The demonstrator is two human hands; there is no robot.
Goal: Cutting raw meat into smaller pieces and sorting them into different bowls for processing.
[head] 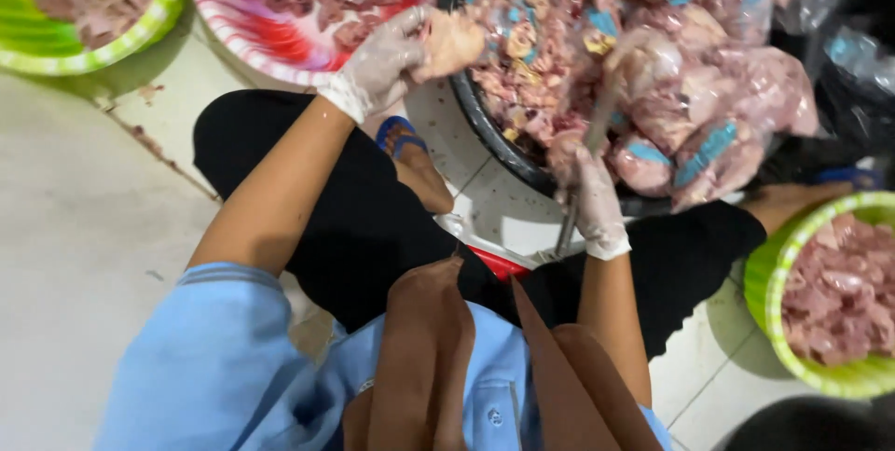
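Left hand (pixel 378 64), thin translucent glove: fingers closed on pale raw meat piece (pixel 452 41), between red-white plastic basin (pixel 233 8) and black round basin (pixel 485 124). Right hand (pixel 592 199), gloved: fingers clasping blurred metal knife (pixel 597 124) over black basin's rim.

A green basin (pixel 56 59) of pink meat pieces sits at the upper left on the pale tiled floor (pixel 75 227), a red and white basin (pixel 224 13) just beside it. Another green basin (pixel 769 292) (also full of meat) stands at the right, and a blue sandal (pixel 396 129) lies between
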